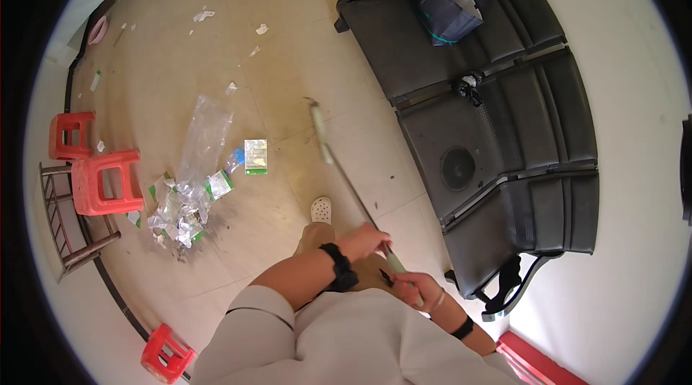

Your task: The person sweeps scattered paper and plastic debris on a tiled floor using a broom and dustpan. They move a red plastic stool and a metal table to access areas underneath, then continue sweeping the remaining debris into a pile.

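Broom handle is gripped by both closed hands, left hand above right hand. Plastic wrappers are partly heaped on the floor; scattered paper scraps remain unswept.

A black bench runs along the wall, a dark bag lying on its far seat. Well to its left, red stools stand beside a metal rack, and another red stool sits nearer. Between stools and bench, plastic wrappers lie heaped on the tiled floor, paper scraps scattered beyond.
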`<action>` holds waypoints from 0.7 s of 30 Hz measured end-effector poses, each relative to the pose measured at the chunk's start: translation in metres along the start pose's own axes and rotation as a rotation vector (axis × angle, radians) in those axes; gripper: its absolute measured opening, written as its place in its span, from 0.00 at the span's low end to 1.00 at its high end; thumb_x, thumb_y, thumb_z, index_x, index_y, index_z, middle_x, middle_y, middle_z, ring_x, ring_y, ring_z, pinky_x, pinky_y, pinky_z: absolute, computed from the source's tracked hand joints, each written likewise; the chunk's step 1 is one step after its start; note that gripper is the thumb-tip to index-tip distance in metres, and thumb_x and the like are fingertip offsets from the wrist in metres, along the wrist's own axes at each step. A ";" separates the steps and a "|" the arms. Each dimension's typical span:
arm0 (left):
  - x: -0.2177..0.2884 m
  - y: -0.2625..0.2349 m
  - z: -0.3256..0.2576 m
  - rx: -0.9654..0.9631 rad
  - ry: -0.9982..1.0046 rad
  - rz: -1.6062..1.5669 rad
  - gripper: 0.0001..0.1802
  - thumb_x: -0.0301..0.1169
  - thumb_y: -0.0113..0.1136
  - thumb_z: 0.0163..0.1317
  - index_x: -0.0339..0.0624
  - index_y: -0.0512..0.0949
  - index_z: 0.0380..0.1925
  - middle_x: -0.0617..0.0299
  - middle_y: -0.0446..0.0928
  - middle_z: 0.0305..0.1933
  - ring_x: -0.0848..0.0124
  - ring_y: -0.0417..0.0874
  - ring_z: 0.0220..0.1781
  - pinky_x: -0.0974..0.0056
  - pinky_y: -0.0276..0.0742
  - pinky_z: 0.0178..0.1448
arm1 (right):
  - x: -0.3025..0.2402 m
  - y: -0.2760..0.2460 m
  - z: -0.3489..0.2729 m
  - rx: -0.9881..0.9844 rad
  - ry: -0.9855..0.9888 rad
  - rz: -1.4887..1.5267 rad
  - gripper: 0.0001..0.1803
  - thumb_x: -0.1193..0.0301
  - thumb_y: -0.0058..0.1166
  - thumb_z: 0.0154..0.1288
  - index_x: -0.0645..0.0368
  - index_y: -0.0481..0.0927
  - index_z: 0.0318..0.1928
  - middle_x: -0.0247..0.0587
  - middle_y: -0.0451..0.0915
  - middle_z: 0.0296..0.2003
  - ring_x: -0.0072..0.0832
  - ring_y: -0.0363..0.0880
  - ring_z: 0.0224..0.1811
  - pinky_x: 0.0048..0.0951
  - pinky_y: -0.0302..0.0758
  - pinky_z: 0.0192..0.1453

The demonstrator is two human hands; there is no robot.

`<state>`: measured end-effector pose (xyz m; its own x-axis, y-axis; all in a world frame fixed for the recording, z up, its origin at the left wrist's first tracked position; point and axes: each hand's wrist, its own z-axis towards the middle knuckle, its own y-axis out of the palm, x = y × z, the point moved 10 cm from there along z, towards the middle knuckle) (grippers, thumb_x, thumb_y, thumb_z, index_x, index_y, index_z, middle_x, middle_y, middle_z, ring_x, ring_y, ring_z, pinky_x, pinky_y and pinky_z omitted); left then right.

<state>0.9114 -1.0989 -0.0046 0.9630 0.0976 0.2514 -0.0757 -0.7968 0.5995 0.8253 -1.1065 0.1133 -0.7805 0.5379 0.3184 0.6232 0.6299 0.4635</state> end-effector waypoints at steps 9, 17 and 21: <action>-0.076 0.063 0.036 -0.201 -0.316 0.326 0.06 0.24 0.50 0.42 0.30 0.68 0.16 0.59 0.69 0.17 0.74 0.68 0.16 0.71 0.62 0.17 | 0.009 -0.037 0.016 0.066 -0.127 0.455 0.08 0.72 0.35 0.52 0.58 0.61 0.18 0.26 0.59 0.10 0.13 0.55 0.09 0.13 0.55 0.11; -0.068 -0.030 0.036 -0.178 -0.161 0.171 0.05 0.26 0.53 0.39 0.35 0.69 0.13 0.60 0.69 0.16 0.74 0.67 0.15 0.73 0.60 0.17 | 0.023 0.022 0.064 -0.122 0.028 0.081 0.09 0.72 0.37 0.50 0.57 0.60 0.16 0.27 0.57 0.10 0.14 0.56 0.11 0.13 0.56 0.14; -0.035 -0.081 -0.007 -0.135 -0.060 0.125 0.06 0.27 0.49 0.44 0.34 0.69 0.17 0.60 0.69 0.18 0.73 0.69 0.21 0.73 0.63 0.25 | 0.036 0.045 0.087 0.024 0.040 -0.207 0.11 0.72 0.39 0.50 0.55 0.59 0.13 0.26 0.56 0.09 0.15 0.56 0.11 0.13 0.57 0.14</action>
<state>0.8823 -1.0336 -0.0559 0.9572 -0.0362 0.2871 -0.2259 -0.7132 0.6636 0.8293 -1.0104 0.0737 -0.8929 0.3736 0.2512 0.4502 0.7378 0.5029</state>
